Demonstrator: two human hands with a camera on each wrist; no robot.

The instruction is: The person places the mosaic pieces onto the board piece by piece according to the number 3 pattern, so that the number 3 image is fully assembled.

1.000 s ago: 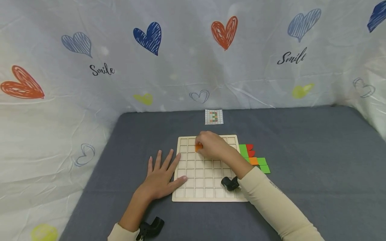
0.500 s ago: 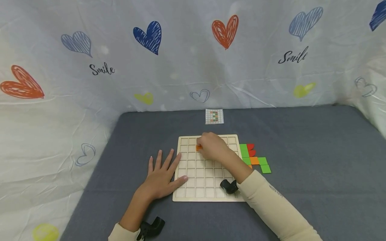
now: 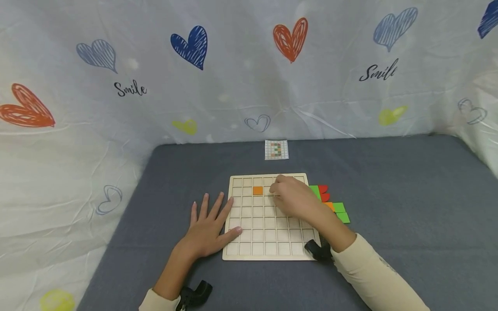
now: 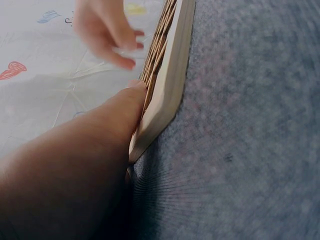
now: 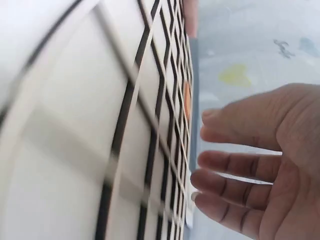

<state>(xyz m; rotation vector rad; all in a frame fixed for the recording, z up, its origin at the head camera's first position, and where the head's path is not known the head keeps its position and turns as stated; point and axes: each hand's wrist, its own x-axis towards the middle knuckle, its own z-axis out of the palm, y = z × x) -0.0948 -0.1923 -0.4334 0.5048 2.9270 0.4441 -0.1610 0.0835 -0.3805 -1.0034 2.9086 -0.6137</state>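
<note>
Two hands (image 3: 208,233), one board (image 3: 270,236), one card (image 3: 276,150), two visible orange tiles (image 3: 257,190), two red pieces (image 3: 325,197)

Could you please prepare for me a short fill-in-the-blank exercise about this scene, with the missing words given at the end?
1. The square tile lying in the grid board is ____ in colour.
2. The widely spread hand is the person's ____ one.
3. The two rounded pieces beside the board are coloured ____.
4. The word printed on the hanging cloth is "____".

Missing words: orange; left; red; Smile.
</note>
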